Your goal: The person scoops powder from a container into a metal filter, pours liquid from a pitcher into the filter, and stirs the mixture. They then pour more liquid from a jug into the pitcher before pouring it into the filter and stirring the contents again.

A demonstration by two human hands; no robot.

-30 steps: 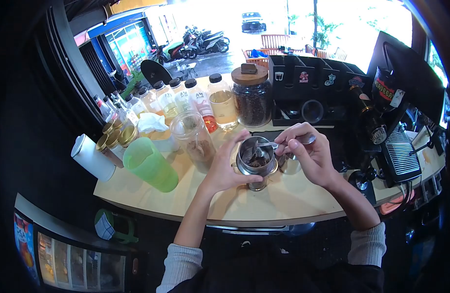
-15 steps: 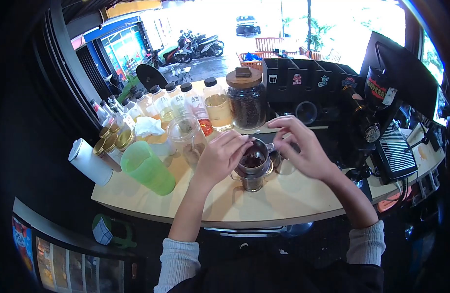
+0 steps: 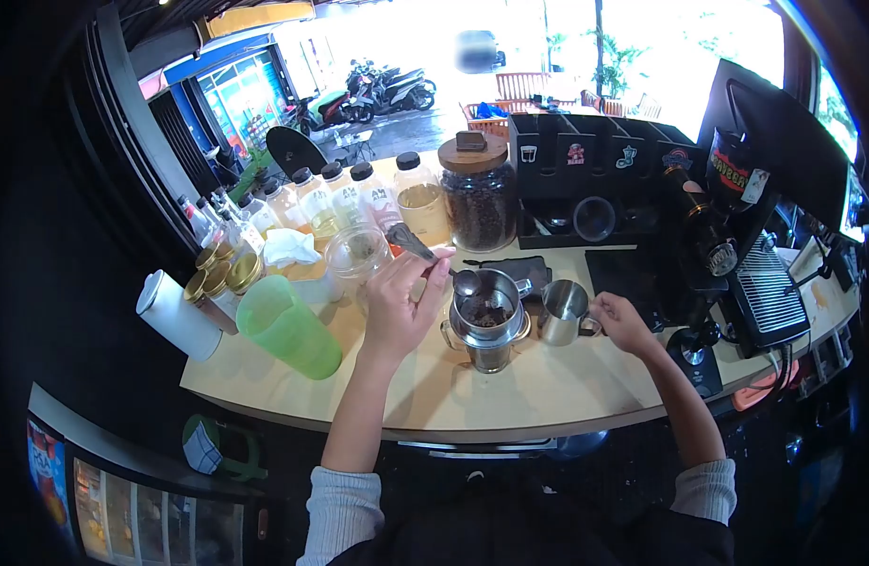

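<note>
My left hand point(image 3: 401, 304) is closed around the handle of a spoon point(image 3: 466, 283), whose bowl is over a metal drip filter point(image 3: 489, 300). Dark coffee grounds point(image 3: 487, 311) lie inside the filter. Under it stands a glass cup point(image 3: 489, 357) with handles at its sides. To the right is a small steel pitcher point(image 3: 564, 311), upright on the counter. My right hand point(image 3: 623, 324) has its fingers closed on the pitcher's handle.
On the wooden counter point(image 3: 434, 410) stand a green tumbler point(image 3: 291, 325), a clear jar point(image 3: 357, 250), several bottles point(image 3: 420, 198) and a large coffee bean jar point(image 3: 479, 203). A black grinder point(image 3: 706, 245) and a drip tray point(image 3: 767, 288) are at the right.
My right hand has come down from above the filter and pitcher onto the pitcher's handle. My left hand has shifted slightly left and down, and the spoon now shows plainly.
</note>
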